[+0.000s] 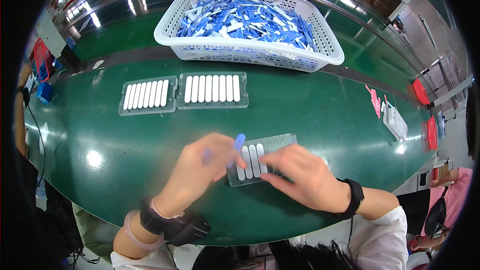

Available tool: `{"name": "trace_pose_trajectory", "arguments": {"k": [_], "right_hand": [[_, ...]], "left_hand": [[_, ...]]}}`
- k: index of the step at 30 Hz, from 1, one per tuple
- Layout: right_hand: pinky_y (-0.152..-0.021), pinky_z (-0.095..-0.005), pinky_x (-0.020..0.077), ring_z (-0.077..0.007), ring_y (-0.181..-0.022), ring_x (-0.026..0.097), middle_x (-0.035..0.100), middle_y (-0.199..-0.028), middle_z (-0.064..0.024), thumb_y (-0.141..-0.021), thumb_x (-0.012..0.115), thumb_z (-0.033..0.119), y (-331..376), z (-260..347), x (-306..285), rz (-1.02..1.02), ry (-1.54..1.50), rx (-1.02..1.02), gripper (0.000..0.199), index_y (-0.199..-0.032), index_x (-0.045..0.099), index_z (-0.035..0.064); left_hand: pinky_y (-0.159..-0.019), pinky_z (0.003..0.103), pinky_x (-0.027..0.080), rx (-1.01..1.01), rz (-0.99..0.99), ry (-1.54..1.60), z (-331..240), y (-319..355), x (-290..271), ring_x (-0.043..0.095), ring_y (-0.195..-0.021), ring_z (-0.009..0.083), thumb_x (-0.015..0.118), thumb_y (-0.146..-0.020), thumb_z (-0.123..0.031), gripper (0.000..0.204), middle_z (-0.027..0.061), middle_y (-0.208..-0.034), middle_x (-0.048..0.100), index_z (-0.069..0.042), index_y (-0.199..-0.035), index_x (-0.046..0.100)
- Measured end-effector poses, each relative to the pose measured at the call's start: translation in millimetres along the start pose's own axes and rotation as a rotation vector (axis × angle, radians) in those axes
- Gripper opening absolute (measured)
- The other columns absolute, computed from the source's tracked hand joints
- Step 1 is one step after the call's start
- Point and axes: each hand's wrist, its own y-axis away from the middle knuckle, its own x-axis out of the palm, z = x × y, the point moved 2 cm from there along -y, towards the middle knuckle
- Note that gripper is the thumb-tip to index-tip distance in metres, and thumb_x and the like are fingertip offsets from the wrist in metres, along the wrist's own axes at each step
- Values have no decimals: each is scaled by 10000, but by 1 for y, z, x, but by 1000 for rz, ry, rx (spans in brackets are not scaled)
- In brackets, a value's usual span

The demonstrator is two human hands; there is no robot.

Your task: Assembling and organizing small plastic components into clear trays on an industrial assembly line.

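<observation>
A clear plastic tray (pixel 281 143) lies tilted slightly on the green table in front of me. Several white round-ended strips (pixel 248 162) stand side by side in its left part; its right part is partly hidden by my hand. My left hand (pixel 197 162) is over the tray's left edge, its fingers curled round blue round-ended strips (pixel 240 141), blurred by motion. My right hand (pixel 302 175) reaches in over the tray from the right. Its thumb and forefinger close on the lower part of the rightmost white strip.
Beyond, two clear trays (pixel 212 104) (pixel 147 110) hold rows of white strips. A white perforated basket (pixel 250 59) heaped with blue and white strips stands at the back. At right lie pink strips (pixel 373 101) and another clear case (pixel 395 122). Another person (pixel 457 190) is at the right edge.
</observation>
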Motion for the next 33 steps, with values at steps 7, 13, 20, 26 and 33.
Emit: {"name": "trace_pose_trajectory", "arguments": {"k": [7, 13, 20, 26, 33], "right_hand": [[-659, -243, 485, -110, -746, 579, 601, -893, -96, -782, 629, 5, -26, -20, 4, -4, -1145, 615, 140, -900, 581, -52], [-671, -314, 499, -226, -776, 581, 580, -865, -102, -695, 591, -27, -15, -36, -10, -99, -3, -143, 159, -846, 541, -22], [-702, -297, 486, -238, -890, 546, 562, -908, -94, -651, 566, -29, 21, -7, -3, 93, 236, -239, 337, -986, 543, -13], [-755, -270, 480, -143, -897, 559, 563, -975, -72, -778, 593, -52, 2, -10, -10, 22, -1025, 542, 242, -1015, 592, -4], [-682, -248, 498, -137, -790, 597, 599, -876, -117, -795, 591, -31, -13, -19, -1, 125, -1422, 559, 82, -873, 583, -55]], "left_hand": [[-619, 206, 400, 6, 134, -70, -1, 4, 5, 472, -704, 65, 527, -855, -121, 199, 75, -898, 639, 1, -1012, 544], [-696, 247, 450, 109, 166, 343, 12, -2, 3, 558, -873, 182, 414, -894, -33, 301, 224, -1209, 476, 28, -1188, 397], [-752, 392, 526, -4, 195, 355, -1, 0, 7, 580, -961, 317, 373, -924, -95, 276, 254, -1172, 482, 80, -1130, 431], [-595, 337, 549, -174, 402, 124, -9, 9, 8, 637, -784, 309, 365, -933, -129, 306, 247, -959, 597, 124, -997, 525], [-513, 254, 522, -326, 679, 44, -7, 11, 16, 649, -728, 260, 299, -956, -203, 396, 225, -964, 606, 115, -1067, 507]]}}
